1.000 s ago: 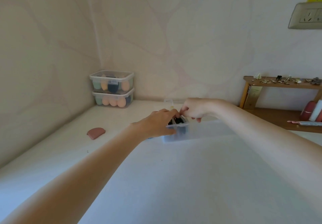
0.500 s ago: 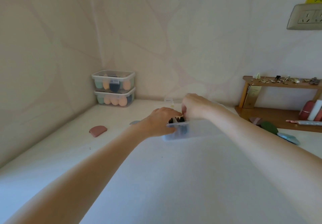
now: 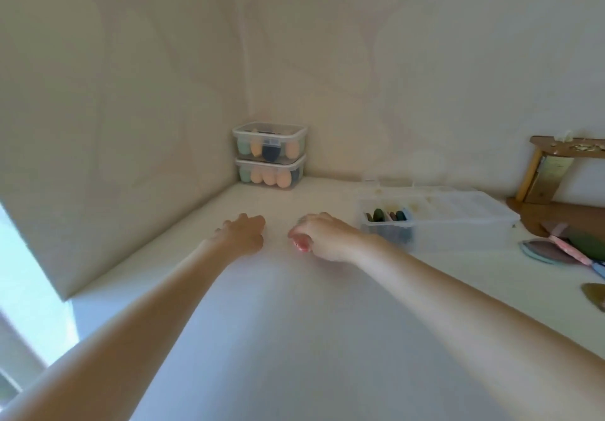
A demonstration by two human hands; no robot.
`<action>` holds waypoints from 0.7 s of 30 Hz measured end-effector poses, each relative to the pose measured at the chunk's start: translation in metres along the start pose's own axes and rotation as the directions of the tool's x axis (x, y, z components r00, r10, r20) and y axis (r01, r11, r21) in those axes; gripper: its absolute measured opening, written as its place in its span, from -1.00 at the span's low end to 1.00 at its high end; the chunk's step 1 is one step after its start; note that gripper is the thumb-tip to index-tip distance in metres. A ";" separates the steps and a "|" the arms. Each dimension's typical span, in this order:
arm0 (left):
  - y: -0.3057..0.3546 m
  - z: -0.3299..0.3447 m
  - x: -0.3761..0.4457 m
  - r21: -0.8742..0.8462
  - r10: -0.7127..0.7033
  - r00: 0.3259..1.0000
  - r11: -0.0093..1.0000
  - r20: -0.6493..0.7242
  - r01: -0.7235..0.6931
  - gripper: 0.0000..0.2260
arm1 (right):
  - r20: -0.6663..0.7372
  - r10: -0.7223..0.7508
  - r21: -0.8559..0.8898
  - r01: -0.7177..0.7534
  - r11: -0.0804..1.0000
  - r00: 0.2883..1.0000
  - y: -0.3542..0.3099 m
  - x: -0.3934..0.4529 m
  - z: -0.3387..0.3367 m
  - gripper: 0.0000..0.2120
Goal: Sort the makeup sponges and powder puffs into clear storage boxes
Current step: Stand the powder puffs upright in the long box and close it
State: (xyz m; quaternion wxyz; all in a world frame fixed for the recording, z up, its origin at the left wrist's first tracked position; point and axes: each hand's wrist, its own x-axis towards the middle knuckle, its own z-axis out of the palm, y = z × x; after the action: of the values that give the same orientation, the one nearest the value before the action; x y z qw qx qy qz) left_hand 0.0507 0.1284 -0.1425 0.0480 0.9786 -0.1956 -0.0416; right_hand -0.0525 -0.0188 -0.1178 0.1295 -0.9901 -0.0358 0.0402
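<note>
Both my hands rest on the white tabletop [image 3: 294,338], left of a long clear storage box [image 3: 458,227]. My left hand [image 3: 242,234] lies palm down with its fingers spread and nothing seen in it. My right hand [image 3: 322,237] is curled, and a small pink powder puff [image 3: 301,245] shows under its fingertips. Several flat puffs [image 3: 389,216] stand on edge in the left end of the long box. Two stacked clear boxes [image 3: 269,158] of egg-shaped sponges sit in the far corner.
Loose puffs [image 3: 550,252] in mauve, green and pink lie on the table at the right, with a tan one [image 3: 596,293] at the frame's edge. A wooden shelf [image 3: 553,165] stands at the back right. Walls close in the table at the left and back.
Both hands have left the long box and moved left onto the tabletop. The view has turned left, and the pink puff that lay alone on the table is now under my right fingers.
</note>
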 end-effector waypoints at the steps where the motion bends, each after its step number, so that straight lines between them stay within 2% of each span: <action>1: 0.000 -0.002 -0.003 -0.016 0.039 0.999 0.999 -0.021 -0.039 -0.64 | 0.017 0.005 -0.069 -0.003 0.998 1.000 -0.001 0.002 0.002 -0.65; 3: 0.005 -0.009 -0.009 -0.104 0.151 0.988 0.982 -0.039 -0.155 -0.67 | 0.033 0.022 -0.130 -0.017 0.991 0.999 -0.005 0.000 -0.001 -0.68; 4: 0.008 -0.013 -0.012 -0.179 0.204 0.979 0.962 -0.022 -0.205 -0.66 | 0.051 0.032 -0.090 -0.027 0.996 0.998 -0.007 -0.003 -0.006 -0.73; 6: 0.014 -0.021 -0.019 -0.276 0.312 0.950 0.914 0.011 -0.298 -0.63 | 0.133 0.049 0.105 -0.064 0.992 0.990 -0.009 -0.011 -0.019 -0.83; 7: 0.018 -0.022 -0.021 -0.310 0.358 0.934 0.887 -0.001 -0.341 -0.64 | 0.179 0.060 0.151 -0.087 0.985 0.982 -0.007 -0.016 -0.024 -0.84; 8: 0.024 -0.024 -0.024 -0.361 0.396 0.917 0.850 -0.042 -0.383 -0.66 | 0.195 0.078 0.126 -0.103 0.987 0.978 -0.004 -0.022 -0.030 -0.83; 10: 0.037 -0.025 -0.029 -0.482 0.424 0.895 0.762 -0.136 -0.434 -0.73 | 0.137 0.117 0.135 -0.135 0.982 0.984 0.004 -0.031 -0.034 -0.81; 12: 0.054 -0.029 -0.034 -0.611 0.429 0.880 0.647 -0.202 -0.456 -0.80 | 0.045 0.163 0.358 -0.168 0.919 0.986 0.015 -0.041 -0.035 -0.80; 14: 0.071 -0.035 -0.035 -0.749 0.399 0.874 0.480 -0.277 -0.457 -0.85 | -0.091 0.233 0.610 -0.131 0.781 0.968 0.025 -0.052 -0.041 -0.80; 16: 0.091 -0.042 -0.036 -0.821 0.349 0.871 0.336 -0.346 -0.461 -0.86 | -0.227 0.336 0.793 -0.027 0.608 0.914 0.035 -0.063 -0.052 -0.84; 18: 0.117 -0.044 -0.037 -0.809 0.340 0.857 0.321 -0.386 -0.492 -0.84 | -0.315 0.438 0.882 0.090 0.463 0.842 0.046 -0.072 -0.066 -0.81; 21: 0.154 -0.040 -0.034 -0.743 0.432 0.816 0.379 -0.385 -0.551 -0.80 | -0.341 0.549 0.865 0.027 0.500 0.763 0.069 -0.080 -0.079 -0.75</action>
State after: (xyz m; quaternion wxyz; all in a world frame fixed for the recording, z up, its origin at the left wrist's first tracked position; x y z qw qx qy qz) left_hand -0.0354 0.0031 -0.0839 0.5261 0.7321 -0.4298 -0.0504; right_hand -0.1209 -0.1114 -0.0540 0.5779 -0.7596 0.1888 -0.2311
